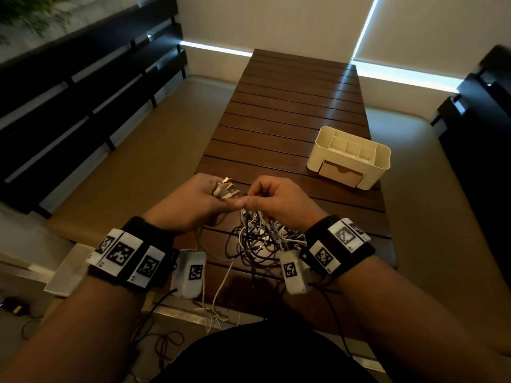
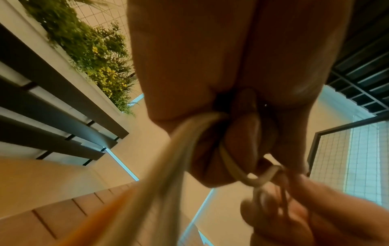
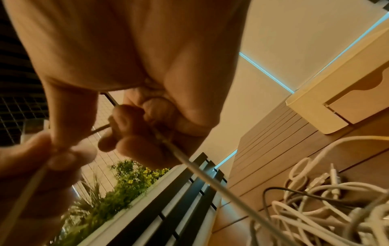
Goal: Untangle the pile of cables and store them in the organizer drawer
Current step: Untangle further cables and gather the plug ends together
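Both my hands work above the table's near edge: left hand grips plug ends, right hand pinches a white cable over the tangle.

A dark slatted wooden table stands between tan benches with black slatted backrests. Blinds leak thin daylight; greenery grows behind.

One camera overhead, one under each wrist.
Head view looks down the slatted table; wrist views peer up close past curled fingers, both catching the planter greenery.
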Available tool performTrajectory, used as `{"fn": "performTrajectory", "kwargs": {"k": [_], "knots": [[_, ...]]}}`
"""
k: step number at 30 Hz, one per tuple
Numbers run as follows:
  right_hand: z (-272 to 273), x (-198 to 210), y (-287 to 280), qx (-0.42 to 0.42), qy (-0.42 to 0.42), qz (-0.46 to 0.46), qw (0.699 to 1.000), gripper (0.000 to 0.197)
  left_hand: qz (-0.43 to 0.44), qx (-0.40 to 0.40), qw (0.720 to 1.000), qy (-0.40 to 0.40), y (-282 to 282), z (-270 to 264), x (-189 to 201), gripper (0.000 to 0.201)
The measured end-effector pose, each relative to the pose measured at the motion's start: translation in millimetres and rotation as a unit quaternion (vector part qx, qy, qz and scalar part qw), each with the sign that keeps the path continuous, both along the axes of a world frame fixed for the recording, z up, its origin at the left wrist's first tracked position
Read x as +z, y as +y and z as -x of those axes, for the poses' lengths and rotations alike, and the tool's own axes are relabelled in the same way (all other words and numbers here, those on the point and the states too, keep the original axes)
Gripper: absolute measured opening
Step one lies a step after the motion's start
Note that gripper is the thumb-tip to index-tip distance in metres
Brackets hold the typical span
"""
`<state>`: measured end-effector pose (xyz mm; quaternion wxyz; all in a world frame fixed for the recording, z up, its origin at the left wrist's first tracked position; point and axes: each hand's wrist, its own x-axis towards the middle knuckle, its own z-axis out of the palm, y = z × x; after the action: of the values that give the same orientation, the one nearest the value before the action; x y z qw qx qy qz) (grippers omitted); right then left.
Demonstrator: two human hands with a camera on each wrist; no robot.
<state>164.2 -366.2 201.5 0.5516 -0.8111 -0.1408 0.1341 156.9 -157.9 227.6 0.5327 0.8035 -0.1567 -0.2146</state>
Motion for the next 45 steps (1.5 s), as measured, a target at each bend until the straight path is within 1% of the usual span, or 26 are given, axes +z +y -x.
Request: {"fn": "performTrajectory", "kwargs": {"k": [2, 5, 6, 7, 8, 10, 12, 14, 15, 17, 21, 23, 24, 26, 29, 31, 32, 34, 36, 37, 39, 41, 43, 45], "knots": [[3, -11, -5, 0.003, 0.017, 0.023, 1.0, 0.021, 0.002, 0.044, 0.999, -0.02, 9, 1, 3, 0.022], [6, -32, -25, -0.044, 0.067, 0.026, 0.996, 0.02, 0.054, 0.148, 0.987, -0.01, 34, -3, 1, 0.026], [7, -36, -30, -0.057, 0.08, 0.016, 0.995, 0.02, 0.051, 0.174, 0.983, -0.009, 41, -4, -2, 0.029], [8, -38, -34, -0.063, 0.084, 0.012, 0.994, 0.019, 0.028, 0.188, 0.982, -0.012, 45, -5, -6, 0.028], [7, -37, -35, -0.066, 0.073, 0.028, 0.995, 0.019, -0.004, 0.194, 0.981, -0.014, 45, -4, -9, 0.024], [5, -29, -31, -0.051, 0.023, 0.108, 0.993, 0.019, -0.048, 0.193, 0.98, -0.03, 35, -2, -16, 0.022], [2, -19, -21, -0.005, -0.012, 0.186, 0.983, 0.022, -0.051, 0.185, 0.98, -0.056, 19, 2, -19, 0.025], [0, -12, -10, 0.04, -0.043, 0.232, 0.971, 0.026, -0.051, 0.16, 0.983, -0.079, 2, 6, -19, 0.024], [0, -10, -6, 0.047, -0.06, 0.232, 0.97, 0.026, -0.058, 0.135, 0.985, -0.089, -6, 7, -20, 0.025], [1, -4, -2, 0.034, -0.082, 0.196, 0.976, 0.023, -0.064, 0.09, 0.989, -0.094, -16, 11, -22, 0.031], [2, 1, -4, 0.003, -0.103, 0.135, 0.985, 0.011, -0.05, 0.061, 0.995, -0.059, -16, 10, -25, 0.032], [2, 1, -5, -0.011, -0.106, 0.116, 0.988, 0.009, -0.051, 0.054, 0.995, -0.061, -15, 11, -23, 0.03], [2, 1, -5, -0.015, -0.102, 0.112, 0.988, 0.01, -0.042, 0.064, 0.995, -0.067, -14, 12, -22, 0.028], [3, 0, -6, -0.019, -0.087, 0.111, 0.99, 0.012, 0.004, 0.12, 0.991, -0.067, -10, 10, -19, 0.025], [5, -10, -15, -0.044, -0.053, 0.112, 0.991, 0.016, 0.087, 0.235, 0.966, -0.059, 9, 4, -13, 0.023], [6, -17, -23, -0.064, -0.039, 0.119, 0.99, 0.017, 0.089, 0.269, 0.957, -0.059, 24, 2, -12, 0.022], [6, -18, -25, -0.073, -0.039, 0.121, 0.989, 0.017, 0.068, 0.265, 0.96, -0.058, 28, 2, -13, 0.022], [4, -19, -27, -0.091, -0.053, 0.12, 0.987, 0.017, -0.005, 0.235, 0.971, -0.051, 27, 3, -19, 0.023], [0, -16, -27, -0.096, -0.075, 0.141, 0.982, 0.018, -0.07, 0.225, 0.97, -0.06, 20, 3, -25, 0.024], [-3, -15, -27, -0.091, -0.082, 0.171, 0.978, 0.018, -0.085, 0.234, 0.966, -0.07, 17, 3, -26, 0.023], [-8, -19, -29, -0.075, -0.09, 0.255, 0.96, 0.018, -0.087, 0.259, 0.958, -0.083, 14, 3, -27, 0.018], [-10, -22, -30, -0.06, -0.097, 0.313, 0.943, 0.018, -0.076, 0.269, 0.955, -0.099, 12, 5, -25, 0.022], [-9, -21, -28, -0.039, -0.106, 0.34, 0.934, 0.018, -0.065, 0.259, 0.956, -0.119, 8, 7, -22, 0.019], [-7, -17, -21, -0.014, -0.12, 0.339, 0.933, 0.019, -0.054, 0.231, 0.964, -0.124, -1, 9, -20, 0.014]]}}
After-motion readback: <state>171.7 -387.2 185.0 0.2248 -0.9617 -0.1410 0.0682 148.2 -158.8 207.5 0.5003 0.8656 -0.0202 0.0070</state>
